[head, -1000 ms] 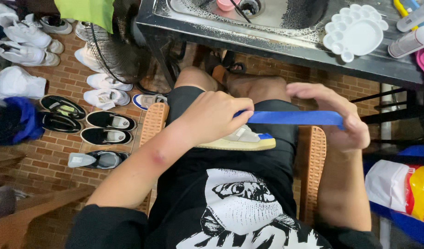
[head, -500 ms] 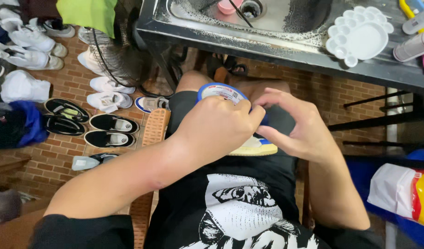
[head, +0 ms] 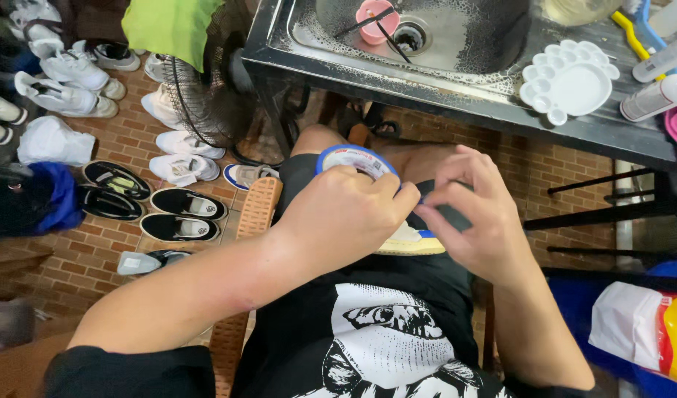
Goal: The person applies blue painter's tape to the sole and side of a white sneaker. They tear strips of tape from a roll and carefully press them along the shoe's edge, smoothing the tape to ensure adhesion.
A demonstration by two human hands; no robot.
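My left hand [head: 346, 214] grips a roll of blue tape [head: 349, 157] held above my lap. My right hand [head: 475, 214] is close against it, fingertips pinching the blue tape end at the roll's right side. Under both hands a pale shoe [head: 412, 242] with a cream sole and a blue spot lies on my black shorts, mostly hidden by the hands. I sit in a chair with a woven orange seat edge [head: 256, 210].
A dark metal sink table [head: 397, 81] stands ahead with a pink cup [head: 377, 21] in the basin, a white paint palette [head: 568, 81] and bottles at right. Several pairs of shoes [head: 180, 151] lie on the brick floor at left. A fan [head: 202, 96] stands near my knee.
A second ago a long strip of blue tape was stretched between my hands. My right hand has come back to the roll, and both hands now meet over the shoe.
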